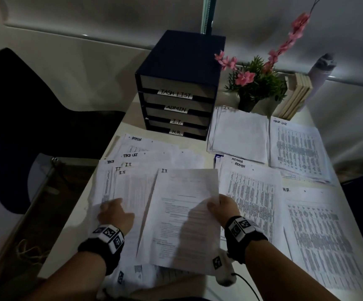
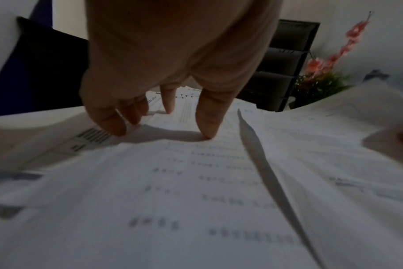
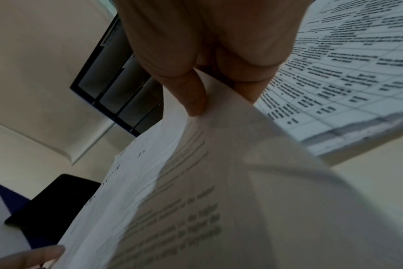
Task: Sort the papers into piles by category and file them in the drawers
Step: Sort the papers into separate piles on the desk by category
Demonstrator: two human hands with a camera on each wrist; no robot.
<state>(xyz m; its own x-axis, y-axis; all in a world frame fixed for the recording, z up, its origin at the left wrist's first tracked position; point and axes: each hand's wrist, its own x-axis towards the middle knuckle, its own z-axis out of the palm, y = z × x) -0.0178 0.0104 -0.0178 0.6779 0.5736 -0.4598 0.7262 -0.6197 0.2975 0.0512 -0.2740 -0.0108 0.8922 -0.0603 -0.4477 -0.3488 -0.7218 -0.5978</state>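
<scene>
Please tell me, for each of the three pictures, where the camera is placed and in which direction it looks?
Head: worn on the head, looks forward and down at the desk; shows both forearms, the left hand on the unsorted papers, the right hand pinching the I.T. sheet.
Left wrist: looks along the left hand's fingers, which press the papers.
Right wrist: looks along the right hand, tilted, at its thumb on the sheet.
All three share the drawer unit.

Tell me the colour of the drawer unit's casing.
Dark navy blue drawer unit, grey drawer fronts; clearest in the head view.
</scene>
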